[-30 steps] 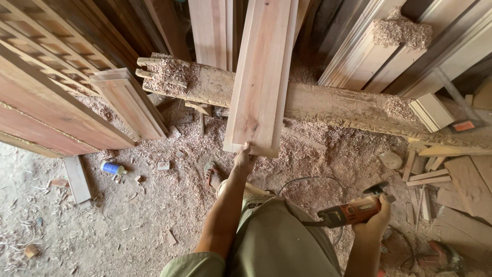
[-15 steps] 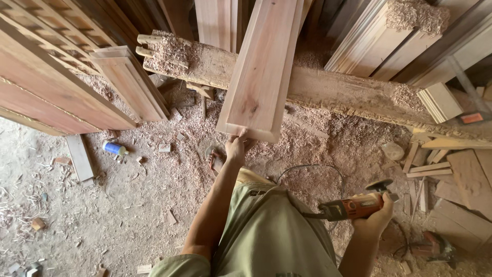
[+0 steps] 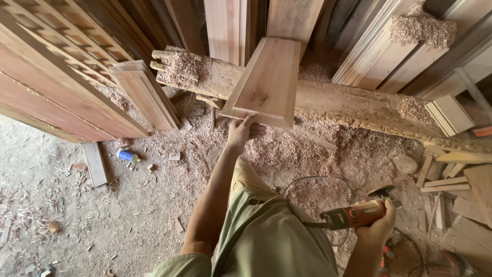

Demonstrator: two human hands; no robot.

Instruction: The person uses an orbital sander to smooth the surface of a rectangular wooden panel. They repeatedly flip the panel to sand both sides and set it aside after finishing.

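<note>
My left hand (image 3: 243, 131) grips the near bottom edge of a flat wooden panel (image 3: 266, 79) with bevelled edges. The panel tilts away from me, its far end leaning toward the upright boards (image 3: 225, 28) at the back. It hangs above a rough old timber beam (image 3: 353, 105) covered in shavings. My right hand (image 3: 379, 223) holds an orange power tool (image 3: 353, 214) low at my right side, with a black cable (image 3: 318, 187) looping over the sawdust behind it. My leg in olive trousers fills the lower middle of the view.
Lattice frames and panelled doors (image 3: 61, 87) lean at the left, and a similar panel (image 3: 146, 95) rests against them. Moulded boards (image 3: 405, 56) topped with shavings stand at the right. Offcuts (image 3: 441, 182) lie at the right, a blue can (image 3: 125, 155) and a small plank (image 3: 95, 164) at the left.
The panel has tipped further back toward the upright boards, so it looks shorter, with my left hand still on its lower edge. My right hand with the tool has stayed low at my side.
</note>
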